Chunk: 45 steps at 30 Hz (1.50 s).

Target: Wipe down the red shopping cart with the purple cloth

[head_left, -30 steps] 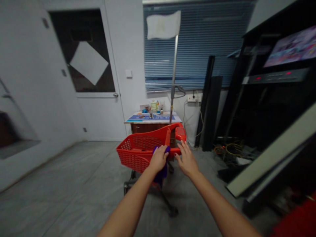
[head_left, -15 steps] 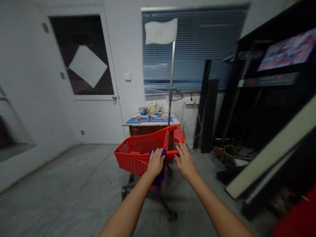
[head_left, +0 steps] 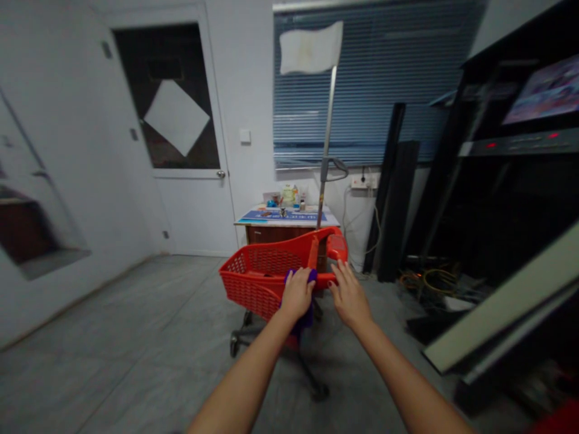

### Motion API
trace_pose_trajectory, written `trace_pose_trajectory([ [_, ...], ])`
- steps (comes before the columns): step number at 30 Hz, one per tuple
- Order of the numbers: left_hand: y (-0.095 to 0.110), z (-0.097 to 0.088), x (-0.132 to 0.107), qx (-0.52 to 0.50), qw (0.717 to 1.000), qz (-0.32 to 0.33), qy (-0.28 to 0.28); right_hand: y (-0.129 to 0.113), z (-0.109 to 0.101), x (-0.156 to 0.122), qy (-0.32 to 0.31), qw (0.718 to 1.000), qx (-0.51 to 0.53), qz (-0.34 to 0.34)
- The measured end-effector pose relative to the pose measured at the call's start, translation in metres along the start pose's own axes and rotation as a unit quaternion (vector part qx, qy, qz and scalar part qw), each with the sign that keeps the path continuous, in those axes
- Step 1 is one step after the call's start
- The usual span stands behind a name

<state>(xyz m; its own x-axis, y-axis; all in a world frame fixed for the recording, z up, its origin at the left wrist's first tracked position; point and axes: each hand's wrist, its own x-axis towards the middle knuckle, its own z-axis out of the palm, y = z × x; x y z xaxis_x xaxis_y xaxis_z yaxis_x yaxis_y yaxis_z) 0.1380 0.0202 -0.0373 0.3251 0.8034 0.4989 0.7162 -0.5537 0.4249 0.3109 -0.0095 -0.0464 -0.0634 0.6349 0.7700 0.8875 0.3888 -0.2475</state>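
A red shopping cart [head_left: 253, 289] with a lattice basket stands in the middle of the head view, a flag pole [head_left: 326, 129] rising behind its handle end. My left hand [head_left: 297, 295] is closed on a purple cloth [head_left: 309, 276] at the basket's near rim; part of the cloth hangs down beneath the hand. At the right end of that rim, my right hand [head_left: 350, 295] is open with fingers spread. Its fingertips reach the red handle area [head_left: 337, 247], though I cannot tell how firmly they touch.
Behind the cart, a small desk [head_left: 251, 220] carries bottles and small items. To the right, a long pale panel [head_left: 497, 301] leans at a slant near loose cables [head_left: 438, 280] on the floor. A white door [head_left: 194, 211] stands at the back left.
The view has turned slightly left, so cart, hands and room appear shifted right. Both hands keep nearly the same places on the cart.
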Motion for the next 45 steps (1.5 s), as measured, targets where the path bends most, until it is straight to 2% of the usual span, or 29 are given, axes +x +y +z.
trace_pose_trajectory([
  [4,0.013,0.008,0.006,-0.011,1.0,0.03,0.003,0.0,0.0,0.0,0.008,1.0,0.002,0.003],
  [6,0.014,0.011,0.005,-0.022,0.999,0.044,0.01,0.001,-0.002,0.0,0.007,1.0,0.001,-0.002],
  [9,0.004,0.008,-0.001,-0.034,0.998,0.046,0.017,0.002,-0.005,0.0,0.006,1.0,0.0,-0.007],
  [14,-0.01,0.001,-0.007,-0.024,0.999,0.0,0.023,0.0,-0.003,-0.002,0.008,1.0,-0.003,-0.004],
  [17,-0.001,0.004,-0.003,-0.017,1.0,0.002,0.022,-0.002,-0.002,-0.001,0.017,1.0,-0.008,0.001],
  [22,0.011,0.014,0.001,-0.02,0.997,0.064,0.027,-0.002,-0.003,-0.001,0.016,1.0,-0.007,-0.002],
  [26,-0.004,0.018,-0.004,-0.034,0.997,0.065,0.033,-0.004,0.0,-0.004,0.023,1.0,-0.011,0.009],
  [29,-0.02,0.018,-0.008,-0.039,0.997,0.047,0.045,-0.014,0.007,-0.008,0.05,0.998,-0.011,0.03],
  [32,-0.032,0.016,-0.011,-0.041,0.996,0.056,0.049,-0.024,0.011,-0.013,0.058,0.998,-0.009,0.034],
  [35,-0.042,0.008,-0.012,-0.048,0.997,0.056,0.04,-0.025,0.006,-0.015,0.021,1.0,-0.002,0.02],
  [38,-0.054,-0.001,-0.013,-0.052,0.998,0.029,0.022,-0.018,-0.001,-0.011,-0.031,0.999,0.011,0.014],
  [42,-0.068,-0.011,-0.011,-0.051,0.999,-0.009,0.002,-0.011,-0.001,-0.005,-0.06,0.998,0.022,0.029],
  [45,-0.066,-0.013,-0.009,-0.049,0.999,-0.017,-0.004,-0.016,0.005,-0.006,-0.058,0.997,0.032,0.028],
])
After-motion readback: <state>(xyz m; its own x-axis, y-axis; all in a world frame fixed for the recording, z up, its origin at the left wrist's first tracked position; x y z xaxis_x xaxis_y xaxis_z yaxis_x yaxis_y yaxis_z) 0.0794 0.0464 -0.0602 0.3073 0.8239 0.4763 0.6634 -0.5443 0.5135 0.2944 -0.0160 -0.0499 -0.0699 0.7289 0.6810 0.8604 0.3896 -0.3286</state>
